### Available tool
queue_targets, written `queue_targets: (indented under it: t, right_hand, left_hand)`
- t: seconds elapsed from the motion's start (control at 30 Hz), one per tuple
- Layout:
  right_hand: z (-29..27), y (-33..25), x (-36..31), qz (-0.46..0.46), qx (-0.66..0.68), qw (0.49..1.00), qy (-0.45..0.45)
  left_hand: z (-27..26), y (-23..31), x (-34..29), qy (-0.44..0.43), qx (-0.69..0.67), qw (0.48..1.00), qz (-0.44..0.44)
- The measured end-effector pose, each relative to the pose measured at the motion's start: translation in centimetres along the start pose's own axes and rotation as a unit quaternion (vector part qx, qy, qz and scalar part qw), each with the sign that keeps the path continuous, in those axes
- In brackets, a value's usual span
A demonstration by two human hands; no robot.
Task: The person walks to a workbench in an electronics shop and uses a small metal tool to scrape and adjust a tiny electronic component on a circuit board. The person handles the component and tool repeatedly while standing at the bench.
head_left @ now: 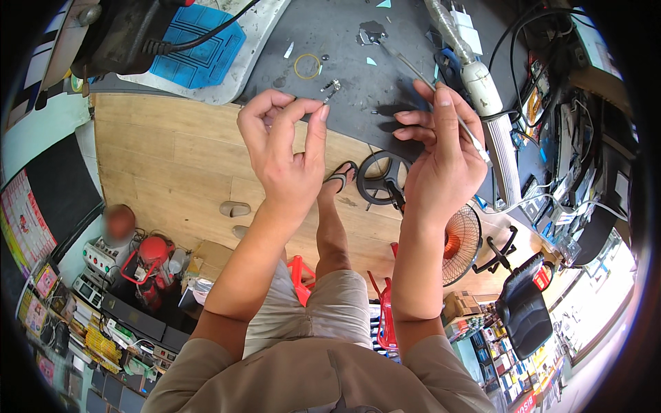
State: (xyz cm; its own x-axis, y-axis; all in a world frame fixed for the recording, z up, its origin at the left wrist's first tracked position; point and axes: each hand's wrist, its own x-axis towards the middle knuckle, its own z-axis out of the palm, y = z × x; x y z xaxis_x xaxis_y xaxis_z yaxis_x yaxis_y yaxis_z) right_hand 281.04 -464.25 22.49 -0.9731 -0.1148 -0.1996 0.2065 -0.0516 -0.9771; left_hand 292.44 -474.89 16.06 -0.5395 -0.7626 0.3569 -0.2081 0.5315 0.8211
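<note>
In the head view, the left hand (289, 162) is raised over the near edge of the dark grey workbench (275, 72), thumb and index finger pinched on the end of a small silvery component (333, 88); the component points away from the fingertips above the bench, and its finer detail is too small to tell. The right hand (447, 158) grasps a slim pen-like tool (413, 69) between thumb and fingers, with the other fingers loosely curled. The tool slants up and to the left, its far tip near a dark patch (372, 33) on the bench; whether they touch, I cannot tell. A thin yellow ring (307, 67) lies just beyond the component. To the left is a blue ridged mat (200, 45); just right of the right hand is a white cylindrical handle (482, 89) with a hose.
</note>
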Motion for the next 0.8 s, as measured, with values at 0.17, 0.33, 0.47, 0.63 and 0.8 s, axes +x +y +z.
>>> queue_targets:
  t: [0.17,0.33,0.47,0.63,0.8]
  right_hand:
    - [0.2,0.4,0.2,-0.004,0.003,1.000,0.005]
    - [0.6,0.6,0.3,-0.004,0.009,1.000,0.011]
    - [0.5,0.6,0.4,-0.002,0.022,1.000,0.015]
    - [-1.0,0.7,-0.9,-0.018,0.052,0.998,-0.023]
    - [-3.7,2.3,-3.8,-0.036,0.061,0.993,-0.090]
  left_hand:
    - [0.0,-0.1,0.0,0.000,-0.003,1.000,0.007]
    - [-0.1,-0.2,0.1,-0.005,-0.002,1.000,0.005]
    - [0.0,-0.2,0.0,-0.005,-0.006,1.000,0.004]
    - [-0.1,-0.1,0.0,-0.017,-0.005,1.000,0.000]
    - [0.1,-0.4,-0.1,-0.005,-0.016,1.000,0.012]
